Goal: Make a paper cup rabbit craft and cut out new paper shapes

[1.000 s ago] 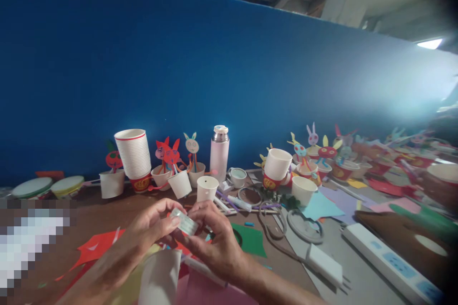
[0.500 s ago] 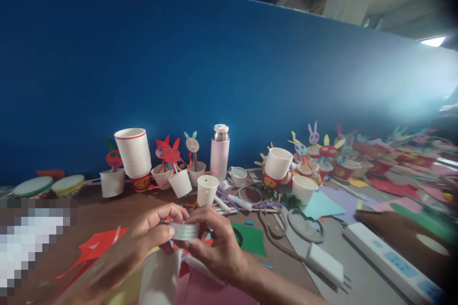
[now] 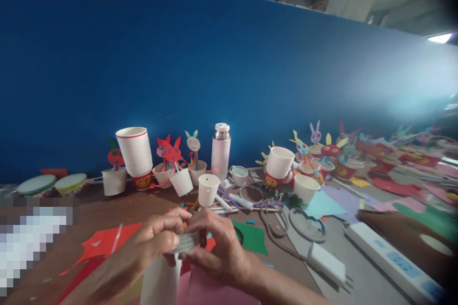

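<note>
Both hands meet low in the middle of the view around a small roll of clear tape (image 3: 187,243). My left hand (image 3: 155,238) grips the roll's left side, thumb pressed on its face. On the right side, my right hand (image 3: 218,243) has its fingers curled over the top and the thumb below. Directly beneath the hands is a white paper cup (image 3: 161,279), its upper part partly hidden by the fingers. Pink paper (image 3: 214,288) and red paper (image 3: 107,243) lie about it on the table.
Behind stand a white cup with a hole (image 3: 208,190), a stack of cups (image 3: 135,152), a pink thermos (image 3: 221,155) and cups with paper animal figures (image 3: 173,152). To the right lie green paper (image 3: 254,238), a charger (image 3: 326,263) with cable, and a power strip (image 3: 397,262).
The tape roll has tilted between my hands and sits slightly lower. My fingers have shifted a little around it, both hands keeping hold. The view has moved slightly.
</note>
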{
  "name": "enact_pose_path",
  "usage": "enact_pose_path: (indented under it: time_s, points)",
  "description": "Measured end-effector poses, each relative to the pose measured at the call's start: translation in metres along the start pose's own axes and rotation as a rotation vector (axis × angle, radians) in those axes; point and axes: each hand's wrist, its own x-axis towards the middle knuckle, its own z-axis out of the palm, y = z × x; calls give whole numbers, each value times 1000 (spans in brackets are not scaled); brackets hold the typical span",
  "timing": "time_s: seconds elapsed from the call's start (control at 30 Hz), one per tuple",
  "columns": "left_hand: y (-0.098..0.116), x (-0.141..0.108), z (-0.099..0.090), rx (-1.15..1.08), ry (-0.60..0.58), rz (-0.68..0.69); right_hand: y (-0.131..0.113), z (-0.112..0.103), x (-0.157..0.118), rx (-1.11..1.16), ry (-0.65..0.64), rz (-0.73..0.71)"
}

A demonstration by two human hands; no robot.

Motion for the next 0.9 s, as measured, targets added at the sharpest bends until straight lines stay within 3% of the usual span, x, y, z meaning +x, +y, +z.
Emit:
enact_pose_path:
  time_s: [0.23, 0.53, 0.73, 0.9]
  points:
    - [-5, 6, 4, 58, -12, 90, 0, 1, 2, 23, 8, 4]
    - [-5, 4, 3, 76, -79, 72, -3, -2, 7, 52, 14, -23]
    - [-5, 6, 2, -54, -30, -37, -6, -4, 12, 91, 51, 12]
    - [-18, 13, 0, -68, -11, -36, -9, -6, 14, 166, 72, 94]
